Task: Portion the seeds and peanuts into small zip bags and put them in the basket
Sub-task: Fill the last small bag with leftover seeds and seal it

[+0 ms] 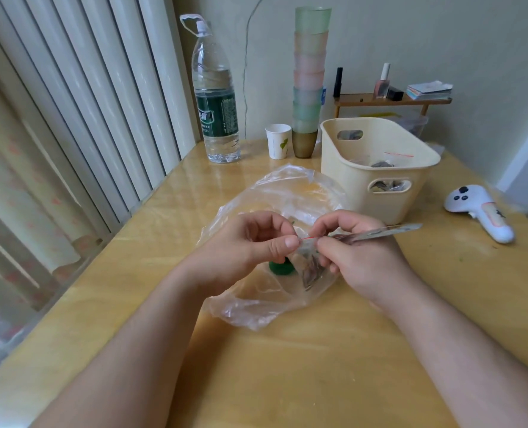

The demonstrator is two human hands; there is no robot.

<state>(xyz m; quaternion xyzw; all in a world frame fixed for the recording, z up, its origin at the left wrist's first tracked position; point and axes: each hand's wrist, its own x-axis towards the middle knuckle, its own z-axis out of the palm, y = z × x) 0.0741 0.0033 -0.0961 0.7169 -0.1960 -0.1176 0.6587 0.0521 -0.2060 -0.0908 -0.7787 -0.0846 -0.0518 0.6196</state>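
A person's left hand [258, 242] and right hand [353, 251] meet above the desk [287, 366], both pinching the red-lined top of a small zip bag [310, 267] w/ seeds inside. Fingertips sit close together on the seal strip, apparently pressing it closed; load hangs below the hands so nothing spills. Bag's mouth faces up, its seal edge running left-right btwn the two hands, body drooping toward the desk. A flat strip [380, 232], prob. more zip bags, though can't tell, juts out rightward from the right hand. Under the hands lies a large clear plastic bag [256, 304], likely the bulk supply, w/ a green cap [279, 268] just below the left hand. Beyond the right hand stands the cream basket [380, 193], filled bags visible inside, within easy reach for drop-off.
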